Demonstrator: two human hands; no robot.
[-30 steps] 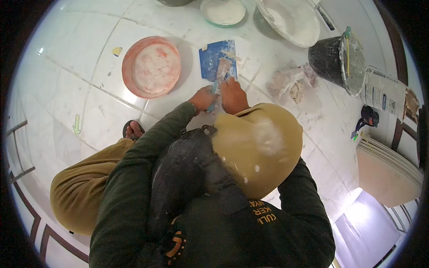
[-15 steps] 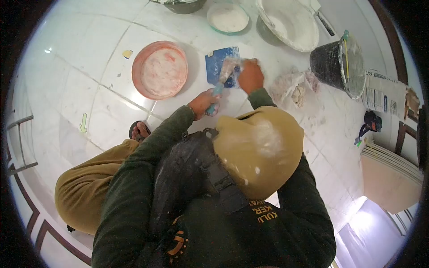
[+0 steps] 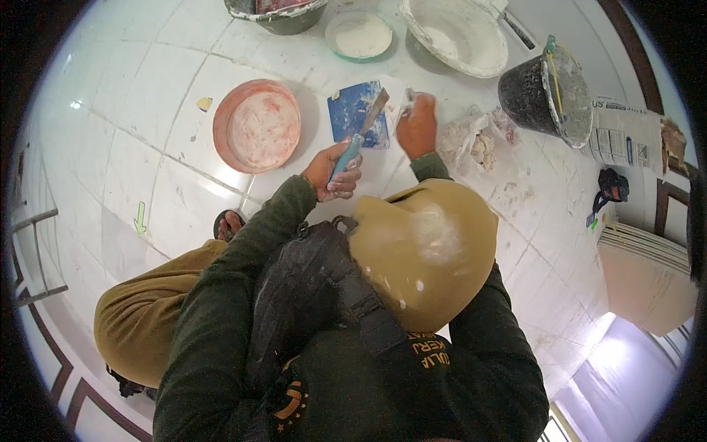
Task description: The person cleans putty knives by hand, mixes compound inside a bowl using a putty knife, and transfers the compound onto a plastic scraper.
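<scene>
My left hand (image 3: 333,173) is wrapped round the teal handle of a putty knife (image 3: 352,149). Its blade, smeared with white, points up and right over a flat blue square plate (image 3: 346,110) that lies on the floor. Just right of the plate, my right hand (image 3: 417,127) is closed, back upward, slightly blurred. A pale edge shows at its fingertips, but what it is I cannot make out. A clear plastic bag (image 3: 477,151) with whitish lumps lies beside the right hand. Left of the plate stands a round pink basin (image 3: 221,125) coated inside with white residue.
Along the far side are a dark tub (image 3: 291,23), a shallow pale-green dish (image 3: 331,44) holding white material and a large whitened basin (image 3: 497,62). A black bucket (image 3: 526,96) leans at right. Stacked boards (image 3: 641,280) stand by the right wall.
The putty knife's blade has come away from the right hand and now stands separate from it. My right hand has shifted slightly right of the blue plate. The view has moved a little.
</scene>
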